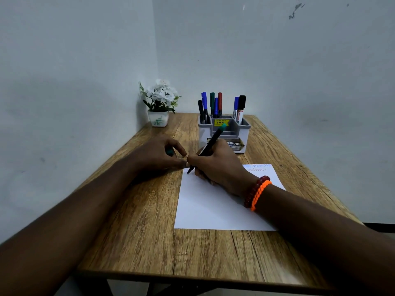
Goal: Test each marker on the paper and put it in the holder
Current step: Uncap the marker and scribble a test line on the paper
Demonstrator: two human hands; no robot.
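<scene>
Now, step in hand: testing a marker on the paper; the tip is at the sheet's far left corner, about to mark or just marking, and I cannot tell whether ink is down yet.
Right hand [215,165]: curled round the green-ended marker [210,146] in a writing grip, tip pointing down and left, heel resting on the paper [213,208].
Left hand [158,154]: just beside the right, fingers pinched on a small green cap [170,152], resting on the wooden table [136,221].
Paper: under the right hand; blue and red zigzag test lines [259,167] lie to the right of that hand.
Holder [224,133]: beyond the right hand, already carrying several markers [213,103].
Next move, as I judge it: draw a short zigzag, bring the cap from the left hand onto the tip, then reach forward and drop the marker upright into a free compartment.
</scene>
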